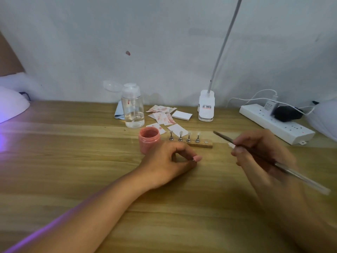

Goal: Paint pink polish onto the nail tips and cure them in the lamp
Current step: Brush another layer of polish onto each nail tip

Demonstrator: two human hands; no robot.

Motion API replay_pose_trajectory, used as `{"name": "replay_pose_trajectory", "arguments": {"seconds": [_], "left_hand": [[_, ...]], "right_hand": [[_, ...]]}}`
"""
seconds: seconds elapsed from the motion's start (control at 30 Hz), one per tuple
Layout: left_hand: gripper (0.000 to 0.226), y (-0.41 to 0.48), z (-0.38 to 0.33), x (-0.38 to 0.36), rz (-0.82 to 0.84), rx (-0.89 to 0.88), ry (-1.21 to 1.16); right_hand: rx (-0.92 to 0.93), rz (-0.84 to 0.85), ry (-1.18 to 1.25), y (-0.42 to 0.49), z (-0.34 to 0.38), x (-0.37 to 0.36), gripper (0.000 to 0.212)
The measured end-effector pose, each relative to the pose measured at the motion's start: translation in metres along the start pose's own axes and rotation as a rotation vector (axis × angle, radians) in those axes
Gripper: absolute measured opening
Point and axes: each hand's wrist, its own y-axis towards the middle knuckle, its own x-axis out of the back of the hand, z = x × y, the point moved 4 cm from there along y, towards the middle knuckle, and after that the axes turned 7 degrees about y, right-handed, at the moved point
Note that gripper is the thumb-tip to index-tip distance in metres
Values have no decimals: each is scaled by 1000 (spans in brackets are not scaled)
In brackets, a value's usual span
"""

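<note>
My left hand [169, 161] rests on the table and pinches a small metal holder carrying a pink-painted nail tip [197, 158]. My right hand [259, 152] grips a long thin brush [269, 159], its dark tip pointing up and left; the hand is blurred. An open pink polish jar [149, 138] stands just behind my left hand. To the jar's right a wooden strip [201, 144] carries several metal holders with pale nail tips [188, 136]. The white curing lamp [11, 105] glows violet at the far left edge.
A clear pump bottle [132, 108] stands at the back with stained paper wipes [162, 114] and a white pad [182, 115] beside it. A clip-lamp base [206, 106] with its stalk rises by the wall. A white power strip [277, 123] with plugs lies at the right.
</note>
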Motion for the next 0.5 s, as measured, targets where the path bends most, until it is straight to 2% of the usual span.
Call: {"name": "replay_pose_trajectory", "arguments": {"seconds": [0.07, 0.2, 0.27, 0.33, 0.5], "left_hand": [[7, 0, 0, 0, 6, -3, 24], [11, -1, 0, 1, 9, -8, 11], [8, -2, -2, 2, -4, -15, 7], [3, -3, -4, 3, -15, -29, 25], [4, -4, -3, 1, -14, -13, 78]], "right_hand": [[-15, 33, 28, 4, 7, -9, 6], [-219, 89, 183, 39, 17, -38, 9], [-250, 180, 100, 61, 22, -60, 1], [-261, 279, -31, 76, 20, -83, 5], [-298, 328, -347, 87, -3, -117, 12]]}}
